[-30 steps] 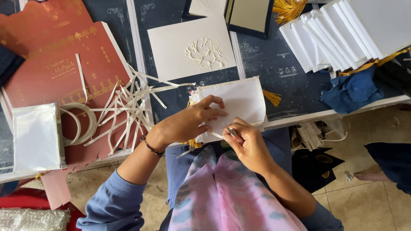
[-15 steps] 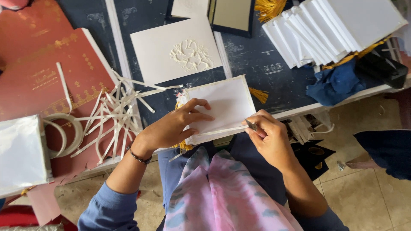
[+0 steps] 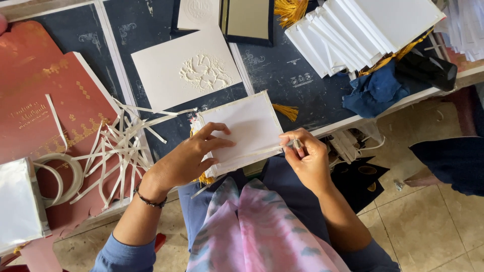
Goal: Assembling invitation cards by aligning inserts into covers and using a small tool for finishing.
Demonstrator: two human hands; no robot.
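A thin white backing strip (image 3: 252, 152) has been drawn further off the white rectangular card (image 3: 242, 128), pinched by the right hand (image 3: 305, 158); the card stays pressed flat under the open left hand (image 3: 189, 158).

Card-making workshop — stacked white cards (image 3: 363, 30), paper strips (image 3: 111, 151).

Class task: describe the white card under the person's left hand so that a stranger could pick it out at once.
On the dark blue table, find the near edge. There the left hand presses down a plain white card. Unlike the embossed flower card behind it, its face is smooth.
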